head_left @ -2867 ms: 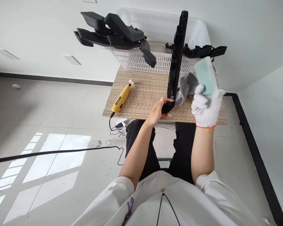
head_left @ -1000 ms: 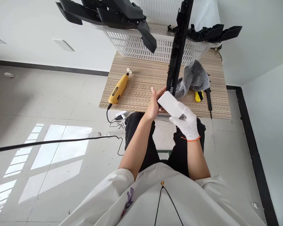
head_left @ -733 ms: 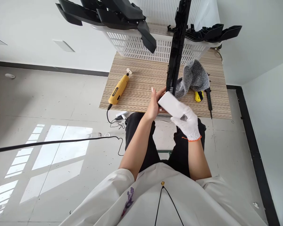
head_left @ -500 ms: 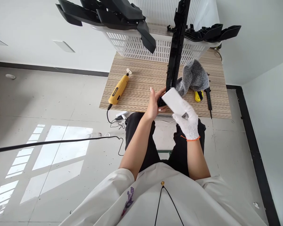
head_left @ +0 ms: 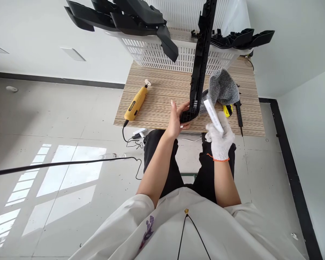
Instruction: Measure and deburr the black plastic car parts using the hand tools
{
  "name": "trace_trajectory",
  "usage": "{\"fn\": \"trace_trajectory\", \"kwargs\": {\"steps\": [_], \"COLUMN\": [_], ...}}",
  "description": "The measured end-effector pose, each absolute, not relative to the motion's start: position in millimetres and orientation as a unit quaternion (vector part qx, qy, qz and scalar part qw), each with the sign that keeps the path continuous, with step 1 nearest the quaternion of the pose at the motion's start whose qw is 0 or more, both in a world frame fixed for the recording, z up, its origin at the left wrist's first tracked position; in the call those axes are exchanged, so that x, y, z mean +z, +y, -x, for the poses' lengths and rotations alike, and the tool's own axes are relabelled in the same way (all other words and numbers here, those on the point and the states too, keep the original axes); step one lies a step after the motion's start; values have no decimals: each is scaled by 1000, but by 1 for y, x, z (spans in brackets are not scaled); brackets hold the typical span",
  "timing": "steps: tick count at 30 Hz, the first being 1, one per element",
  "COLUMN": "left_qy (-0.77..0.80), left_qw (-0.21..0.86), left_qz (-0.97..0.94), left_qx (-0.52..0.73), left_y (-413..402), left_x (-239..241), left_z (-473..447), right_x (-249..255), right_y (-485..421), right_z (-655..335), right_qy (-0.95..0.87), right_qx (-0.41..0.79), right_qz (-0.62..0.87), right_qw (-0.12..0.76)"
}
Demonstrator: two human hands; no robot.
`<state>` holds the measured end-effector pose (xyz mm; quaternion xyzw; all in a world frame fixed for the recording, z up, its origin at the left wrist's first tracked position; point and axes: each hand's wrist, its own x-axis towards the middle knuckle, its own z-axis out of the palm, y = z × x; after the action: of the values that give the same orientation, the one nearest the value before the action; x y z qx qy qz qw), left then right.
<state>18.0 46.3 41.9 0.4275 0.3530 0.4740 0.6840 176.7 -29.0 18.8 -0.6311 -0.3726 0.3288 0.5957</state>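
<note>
Bare and curled around the near end of a long black plastic trim piece, my left hand holds it at the table's front edge. The piece slopes up and away past the white basket, its ribbed side showing and its near end bent. My right hand, in a white knit glove with an orange cuff edge, is closed on a flat white rectangular block. The block's narrow side faces up and bears small print too fine to read. It is apart from the trim piece, to its right. Behind it lies a crumpled grey cloth.
On the wood-grain table lies a yellow rotary tool with its cord hanging off the front. A yellow-and-black tool and a black caliper lie at right. More black parts overhang the white basket.
The white block has moved right, away from the trim piece, and turned from its broad face to its narrow printed side. My left hand stays on the trim piece, which has rotated slightly.
</note>
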Motion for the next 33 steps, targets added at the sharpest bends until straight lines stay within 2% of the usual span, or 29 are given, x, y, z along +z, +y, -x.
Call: {"fn": "trace_trajectory", "kwargs": {"steps": [2, 6, 10, 15, 18, 22, 26, 30, 33], "left_qy": [365, 377, 384, 378, 365, 383, 377, 383, 383], "left_qw": [679, 679, 687, 683, 685, 680, 681, 677, 678], "left_qz": [-428, -422, -419, -415, -415, -410, -406, -407, -411], "left_qx": [471, 469, 453, 468, 474, 472, 479, 478, 474], "left_y": [46, 46, 45, 45, 45, 45, 44, 45, 46], "left_x": [41, 43, 46, 41, 38, 40, 43, 43, 42], "left_z": [-19, -21, -22, -21, -21, -21, -21, -22, -23], "right_x": [29, 42, 43, 42, 42, 43, 45, 45, 44], "right_y": [-32, -31, -24, -22, -23, -20, -17, -19, -20], "right_z": [-172, -161, -155, -154, -151, -147, -151, -158, -160], "right_qy": [-319, -307, -231, -227, -215, -226, -193, -260, -251], "right_qx": [423, 555, 532, 573, 521, 557, 515, 549, 502], "right_qz": [593, 549, 557, 545, 540, 524, 508, 538, 555], "right_qw": [606, 545, 594, 568, 625, 604, 664, 584, 614]}}
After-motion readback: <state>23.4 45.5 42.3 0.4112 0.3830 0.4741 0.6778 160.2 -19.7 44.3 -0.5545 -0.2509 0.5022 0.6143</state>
